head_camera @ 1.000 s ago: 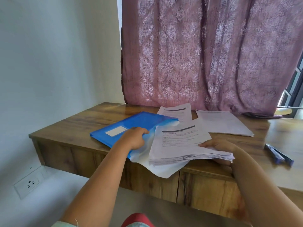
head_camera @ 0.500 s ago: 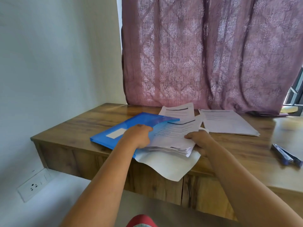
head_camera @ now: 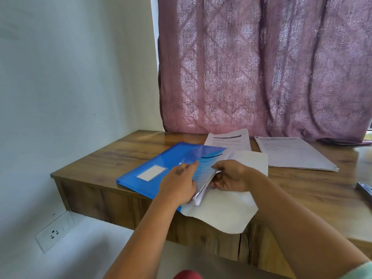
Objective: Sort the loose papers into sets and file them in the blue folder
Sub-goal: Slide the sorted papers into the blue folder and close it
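At a wooden desk (head_camera: pixel 120 158), a left hand (head_camera: pixel 179 186) lifts the cover of the blue folder (head_camera: pixel 161 168) while the right hand (head_camera: pixel 231 176) pinches a paper set (head_camera: pixel 203 178) halfway inside, two more paper stacks (head_camera: pixel 291 154) apparently awaiting filing by the curtain (head_camera: pixel 261 67).

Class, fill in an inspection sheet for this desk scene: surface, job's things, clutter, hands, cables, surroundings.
Surface: wooden desk, wall-mounted.
Job's things: blue folder lying open; paper set partly inside it; two paper piles behind.
Clutter: blue stapler-like tool at the right edge; what it is, unclear.
Hands: left hand lifts the folder cover; right hand grips the paper set.
Cables: nothing seen.
Surroundings: purple curtain, wall socket.
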`<state>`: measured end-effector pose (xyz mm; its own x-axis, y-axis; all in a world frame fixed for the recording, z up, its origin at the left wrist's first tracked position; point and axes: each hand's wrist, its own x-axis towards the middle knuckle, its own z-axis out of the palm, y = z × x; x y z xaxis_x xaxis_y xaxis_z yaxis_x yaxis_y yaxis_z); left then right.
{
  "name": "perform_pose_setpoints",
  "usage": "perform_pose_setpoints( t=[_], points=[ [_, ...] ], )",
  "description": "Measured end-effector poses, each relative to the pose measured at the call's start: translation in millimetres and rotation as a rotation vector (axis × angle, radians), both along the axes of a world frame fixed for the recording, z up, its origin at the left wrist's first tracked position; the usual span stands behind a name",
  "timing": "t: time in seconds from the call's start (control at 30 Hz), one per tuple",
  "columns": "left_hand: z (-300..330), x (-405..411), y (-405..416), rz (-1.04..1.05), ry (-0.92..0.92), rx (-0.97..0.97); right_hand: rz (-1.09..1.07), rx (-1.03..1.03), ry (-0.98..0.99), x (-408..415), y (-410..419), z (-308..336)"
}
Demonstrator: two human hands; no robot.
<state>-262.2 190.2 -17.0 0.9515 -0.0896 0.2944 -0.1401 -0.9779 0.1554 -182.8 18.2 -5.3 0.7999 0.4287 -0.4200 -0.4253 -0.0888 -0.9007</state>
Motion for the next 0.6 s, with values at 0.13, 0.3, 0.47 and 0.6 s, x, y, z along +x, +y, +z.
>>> perform_pose_setpoints(
  t=[0.13,0.3,0.47,0.6],
  points=[
    [0,-4,4,-0.101,-0.031,-0.273,-0.119,-0.012,0.016,16,-2,-3],
    [16,39,46,-0.059,-0.024,-0.646,-0.174,-0.146,-0.057,23,1,-14],
    [18,82,121,0.339,0.198,-0.327,-0.196,-0.07,-0.139,18,0,-22],
    [4,94,136,0.401,0.299,-0.393,-0.201,-0.001,-0.12,17,0,-19]
  ],
)
